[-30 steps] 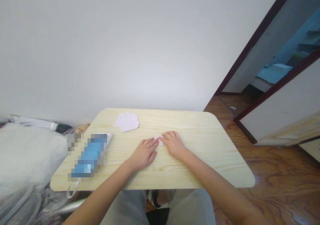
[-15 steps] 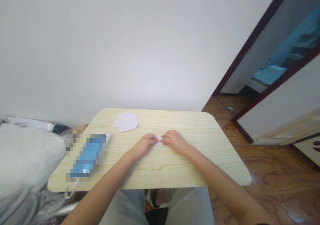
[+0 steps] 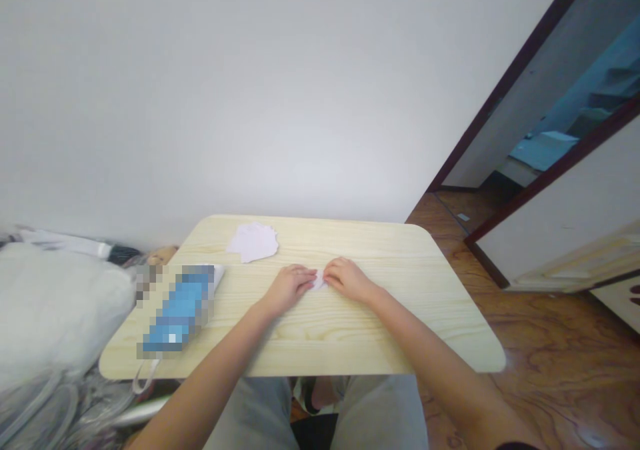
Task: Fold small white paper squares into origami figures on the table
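A small piece of white paper [image 3: 319, 279] lies near the middle of the light wood-grain table [image 3: 390, 343], between my two hands. On its left edge are the fingertips of my left hand [image 3: 291, 287], close together and fairly straight. My right hand [image 3: 349, 280] pinches the right edge with thumb and fingers bent. Parts of the paper are hidden under the fingers. Farther back on the left, a loose pile of thin white paper pieces [image 3: 256, 242] with uneven edges rests on the tabletop.
A blurred-out blue object [image 3: 181, 311] with a white strap [image 3: 145, 378] lies at the table's left side. Beyond that edge sit a white puffy bundle [image 3: 60, 310] and clear plastic wrapping. A white wall [image 3: 300, 103] stands behind the table; a doorway opens at the right.
The left fingers have straightened a little over the paper, and more of the paper shows between the hands. The view has shifted slightly.
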{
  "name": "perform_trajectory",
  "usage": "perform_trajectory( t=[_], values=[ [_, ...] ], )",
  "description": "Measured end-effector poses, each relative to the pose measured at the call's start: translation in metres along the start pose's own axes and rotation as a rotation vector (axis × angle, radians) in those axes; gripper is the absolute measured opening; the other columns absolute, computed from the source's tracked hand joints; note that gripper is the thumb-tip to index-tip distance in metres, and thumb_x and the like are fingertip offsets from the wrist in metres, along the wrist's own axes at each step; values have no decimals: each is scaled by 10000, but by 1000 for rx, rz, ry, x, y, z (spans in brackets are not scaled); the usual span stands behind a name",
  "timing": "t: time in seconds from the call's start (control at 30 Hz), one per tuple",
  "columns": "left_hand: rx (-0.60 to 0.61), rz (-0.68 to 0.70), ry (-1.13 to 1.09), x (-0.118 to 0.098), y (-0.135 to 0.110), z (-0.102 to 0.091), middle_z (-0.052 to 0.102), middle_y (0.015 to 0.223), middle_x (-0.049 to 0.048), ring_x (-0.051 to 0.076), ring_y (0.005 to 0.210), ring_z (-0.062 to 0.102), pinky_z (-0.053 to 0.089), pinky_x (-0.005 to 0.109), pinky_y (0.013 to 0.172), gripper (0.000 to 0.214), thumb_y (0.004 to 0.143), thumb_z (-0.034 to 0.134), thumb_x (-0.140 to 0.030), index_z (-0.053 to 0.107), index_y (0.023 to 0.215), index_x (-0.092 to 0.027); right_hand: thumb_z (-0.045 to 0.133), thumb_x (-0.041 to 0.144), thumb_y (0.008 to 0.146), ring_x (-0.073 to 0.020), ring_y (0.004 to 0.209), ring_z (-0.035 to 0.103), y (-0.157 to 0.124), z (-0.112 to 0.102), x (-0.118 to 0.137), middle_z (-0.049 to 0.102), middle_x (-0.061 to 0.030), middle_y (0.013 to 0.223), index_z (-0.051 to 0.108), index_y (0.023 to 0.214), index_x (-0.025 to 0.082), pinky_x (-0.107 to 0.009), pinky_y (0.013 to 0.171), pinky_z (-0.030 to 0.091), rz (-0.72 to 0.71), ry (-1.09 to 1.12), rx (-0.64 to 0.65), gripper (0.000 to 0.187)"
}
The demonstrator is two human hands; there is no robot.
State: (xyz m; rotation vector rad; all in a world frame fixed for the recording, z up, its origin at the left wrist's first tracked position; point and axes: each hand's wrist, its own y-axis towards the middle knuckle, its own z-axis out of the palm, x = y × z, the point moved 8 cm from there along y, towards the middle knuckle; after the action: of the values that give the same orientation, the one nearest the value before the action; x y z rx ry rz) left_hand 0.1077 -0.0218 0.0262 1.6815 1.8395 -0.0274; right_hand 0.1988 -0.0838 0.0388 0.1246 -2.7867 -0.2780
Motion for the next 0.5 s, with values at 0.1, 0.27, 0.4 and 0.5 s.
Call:
perform_trajectory(
  t=[0.1, 0.27, 0.4, 0.5],
  values=[
    [-6, -17, 19, -1, 0, -1, 653, 1040, 12, 174, 954, 558, 427, 357, 851, 230, 830, 474, -269, 644, 985, -267, 498, 243, 823, -153, 838, 516, 2, 1, -3, 604, -53, 828, 620, 799, 163, -287, 778, 376, 58, -12, -28, 148],
    [4, -83, 41, 0, -3, -1, 647, 1055, 1, 181, 977, 544, 405, 375, 869, 237, 831, 468, -291, 643, 990, -277, 546, 214, 774, -154, 829, 505, 5, 6, -8, 588, -46, 809, 607, 740, 161, -282, 780, 368, 140, -34, -38, 88],
    [2, -149, 38, 0, -4, -1, 645, 1058, 12, 191, 1006, 530, 391, 388, 873, 263, 838, 449, -336, 633, 1014, -267, 551, 221, 762, -160, 833, 497, 7, 7, -9, 577, -49, 814, 605, 727, 162, -283, 780, 363, 198, -61, -38, 88],
    [-3, -180, 41, 0, -5, 1, 646, 1059, 7, 197, 1008, 527, 385, 395, 867, 264, 830, 462, -355, 632, 1013, -268, 554, 221, 753, -167, 837, 492, 7, 6, -8, 573, -50, 816, 607, 717, 165, -285, 778, 362, 227, -79, -34, 85]
  ],
)
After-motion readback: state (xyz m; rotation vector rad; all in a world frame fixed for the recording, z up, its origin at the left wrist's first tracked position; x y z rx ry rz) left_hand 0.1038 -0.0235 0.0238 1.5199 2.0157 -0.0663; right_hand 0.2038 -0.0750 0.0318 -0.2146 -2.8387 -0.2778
